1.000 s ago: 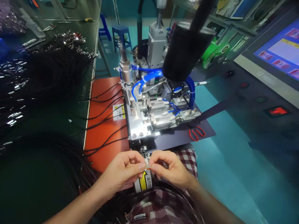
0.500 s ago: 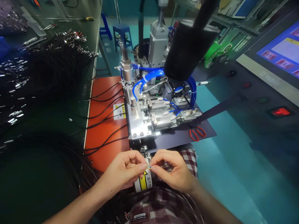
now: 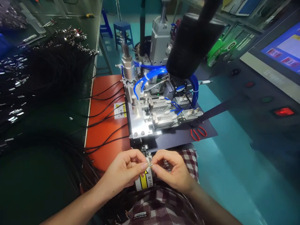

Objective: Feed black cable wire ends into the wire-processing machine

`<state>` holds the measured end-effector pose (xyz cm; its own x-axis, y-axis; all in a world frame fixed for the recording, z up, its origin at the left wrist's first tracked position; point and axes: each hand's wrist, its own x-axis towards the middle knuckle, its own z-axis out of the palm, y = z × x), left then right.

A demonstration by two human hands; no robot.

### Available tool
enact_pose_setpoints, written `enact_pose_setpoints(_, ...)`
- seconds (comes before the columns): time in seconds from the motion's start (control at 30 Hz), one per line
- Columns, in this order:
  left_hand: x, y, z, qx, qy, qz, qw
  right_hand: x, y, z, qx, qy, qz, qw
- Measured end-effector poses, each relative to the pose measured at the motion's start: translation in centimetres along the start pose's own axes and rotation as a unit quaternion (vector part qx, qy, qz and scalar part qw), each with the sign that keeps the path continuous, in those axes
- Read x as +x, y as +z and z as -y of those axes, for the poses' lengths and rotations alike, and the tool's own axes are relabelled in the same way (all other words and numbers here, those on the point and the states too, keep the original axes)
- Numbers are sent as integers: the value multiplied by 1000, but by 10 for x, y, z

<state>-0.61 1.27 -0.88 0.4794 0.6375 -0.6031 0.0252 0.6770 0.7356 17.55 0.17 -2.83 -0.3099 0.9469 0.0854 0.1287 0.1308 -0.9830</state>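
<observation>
My left hand (image 3: 128, 168) and my right hand (image 3: 172, 170) meet fingertip to fingertip in front of my lap. Between them run thin, light-coloured wires (image 3: 150, 165), short and too fine to count. Thumb and forefinger of each hand pinch these wires. Just below the fingers lies a white cylinder with a yellow and black arrow label (image 3: 144, 182). Beyond the hands stands a metal fixture (image 3: 140, 126) with blue air tubes (image 3: 156, 70). Whatever the wires lead to is hidden by my hands.
Black cables (image 3: 105, 107) cross the orange-red plate (image 3: 103, 90) to the fixture's left side. Bundled black cables (image 3: 58, 59) heap on the dark table at left. Red-handled scissors (image 3: 198, 133) lie at right. A dark lamp-like cylinder (image 3: 192, 47) hangs above; a control screen (image 3: 281, 50) stands right.
Both hands stay pinched at nearly the same place; the fingertips sit slightly farther apart, and the wires between them have shifted a little. The view has moved slightly.
</observation>
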Motion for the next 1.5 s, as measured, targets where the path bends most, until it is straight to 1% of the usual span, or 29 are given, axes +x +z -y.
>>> enact_pose_setpoints(0.17,-1,1,-2,1,-1,5,1000,-1,2,-3,4,8,1,1000)
enact_pose_setpoints(0.33,-2,1,-5,36,11,18,999,-2,-2,-3,5,18,12,1000)
enact_pose_setpoints(0.43,-2,0,-5,40,-4,9,999,-4,-5,-2,12,20,20,1000)
enact_pose_setpoints(0.5,-2,-1,-5,36,-18,3,999,-5,-5,-1,18,26,15,999)
enact_pose_setpoints(0.57,-2,-1,-5,27,-24,-2,999,-5,-4,-1,24,42,6,999)
enact_pose_setpoints(0.67,-2,-1,-5,5,-12,-8,1000,-4,1,0,36,83,-19,996)
enact_pose_setpoints(0.8,-2,0,-5,-3,47,-25,999,-4,17,5,67,146,-63,985)
enact_pose_setpoints(0.9,-2,1,-5,9,73,-53,996,-5,28,8,67,170,-86,979)
enact_pose_setpoints(0.97,-2,2,-4,16,67,-70,995,-4,29,9,78,178,-77,978)
enact_pose_setpoints(1.07,-3,3,-5,18,49,-77,996,-1,21,8,133,195,-37,971)
enact_pose_setpoints(1.17,-4,3,-7,1,51,-70,996,3,10,6,178,191,-48,964)
enact_pose_setpoints(1.23,-3,2,-8,-8,58,-64,996,6,7,4,196,186,-53,961)
enact_pose_setpoints(1.5,-1,-2,-3,2,56,-47,997,8,14,2,221,165,-45,960)
